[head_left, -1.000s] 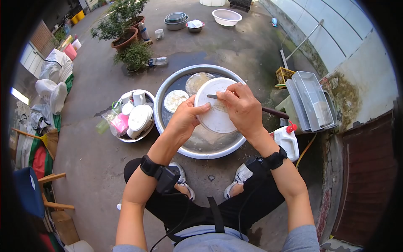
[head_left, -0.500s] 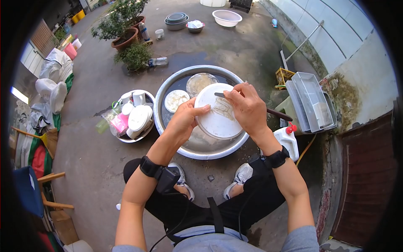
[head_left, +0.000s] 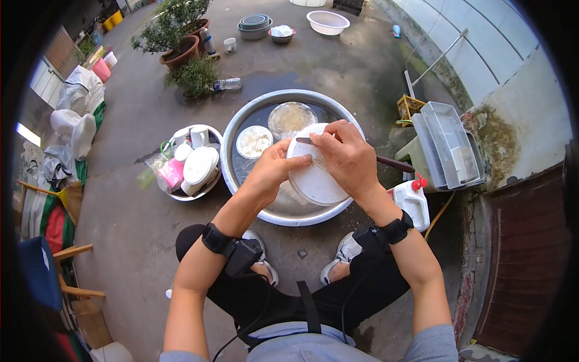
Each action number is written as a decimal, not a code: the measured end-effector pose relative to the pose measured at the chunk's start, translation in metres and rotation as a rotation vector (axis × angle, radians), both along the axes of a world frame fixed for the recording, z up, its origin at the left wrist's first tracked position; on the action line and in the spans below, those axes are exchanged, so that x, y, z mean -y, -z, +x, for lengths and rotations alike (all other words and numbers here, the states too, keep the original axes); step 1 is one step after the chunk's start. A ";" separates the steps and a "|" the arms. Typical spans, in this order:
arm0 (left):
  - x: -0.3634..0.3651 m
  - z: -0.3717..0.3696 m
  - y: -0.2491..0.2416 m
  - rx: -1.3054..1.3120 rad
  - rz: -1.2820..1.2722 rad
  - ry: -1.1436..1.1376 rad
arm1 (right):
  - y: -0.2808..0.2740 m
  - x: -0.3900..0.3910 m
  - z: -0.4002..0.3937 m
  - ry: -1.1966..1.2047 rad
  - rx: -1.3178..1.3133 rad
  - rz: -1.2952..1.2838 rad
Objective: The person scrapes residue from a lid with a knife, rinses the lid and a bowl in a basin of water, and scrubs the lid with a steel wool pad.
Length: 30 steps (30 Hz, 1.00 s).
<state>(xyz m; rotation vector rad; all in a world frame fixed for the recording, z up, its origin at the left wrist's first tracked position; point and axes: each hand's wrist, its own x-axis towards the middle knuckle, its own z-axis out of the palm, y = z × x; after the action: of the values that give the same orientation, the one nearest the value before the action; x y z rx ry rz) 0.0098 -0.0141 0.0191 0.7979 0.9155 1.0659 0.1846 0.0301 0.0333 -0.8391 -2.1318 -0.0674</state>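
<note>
My left hand grips the near-left edge of a round white plastic lid, thumb on its upper face. A knife with a dark brown handle is in my closed right hand; its narrow blade lies against the lid's upper part, near my left thumb. Both hands are above a large metal basin of water. Inside the basin are a whitish round lid and a clear lid with a yellowish middle. My right hand covers part of the held lid.
Left of the basin stands a bowl of white containers and a pink packet. On the right are a white jug with a red cap and clear plastic boxes. Potted plants and a pale tub stand farther off.
Both hands stay on the lid and knife. The lid has tilted and turned slightly, and the blade has shifted left toward its upper-left edge. My right hand has moved slightly left.
</note>
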 end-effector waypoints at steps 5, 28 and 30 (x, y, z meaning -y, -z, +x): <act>0.000 0.002 -0.004 -0.033 0.006 -0.059 | 0.001 -0.001 0.001 0.050 -0.022 -0.030; -0.007 -0.004 0.004 -0.085 0.110 -0.121 | 0.005 0.000 -0.001 -0.016 -0.049 -0.049; -0.011 -0.006 0.003 -0.137 0.141 -0.239 | 0.008 -0.009 0.005 0.089 -0.022 -0.126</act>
<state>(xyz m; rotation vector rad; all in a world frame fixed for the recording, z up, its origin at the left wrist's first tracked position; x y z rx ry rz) 0.0040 -0.0030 0.0161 0.9020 1.0802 1.3073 0.1895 0.0395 0.0255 -1.0042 -2.0946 0.0298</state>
